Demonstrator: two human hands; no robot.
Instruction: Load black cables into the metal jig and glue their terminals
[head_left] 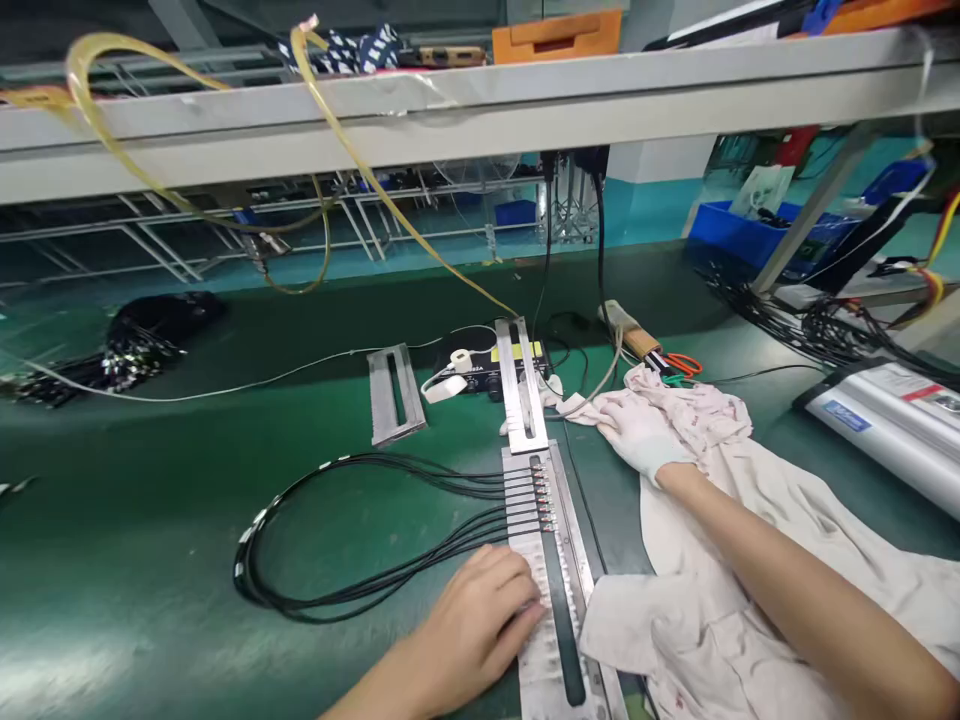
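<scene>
My left hand (484,620), bare, rests with curled fingers on the slotted metal jig (529,560), holding its left side. Several thin black cables (442,530) lie in a loop to the left, their metal-tipped ends seated side by side in the jig's upper part. Over at the right, my right hand (641,435) wears a white glove and is closed on the stained white cloth (720,540); its fingertips are partly hard to tell from the fabric. A second slotted metal plate (514,390) lies just beyond the jig, leaning on a black box (480,372).
Another slotted plate (397,395) lies at left of the box. Orange-handled scissors (682,365) are behind the cloth. A silver machine (892,425) stands at right. Cable bundles (120,345) lie far left. A shelf (450,110) crosses overhead, with a yellow hose (390,205) hanging down.
</scene>
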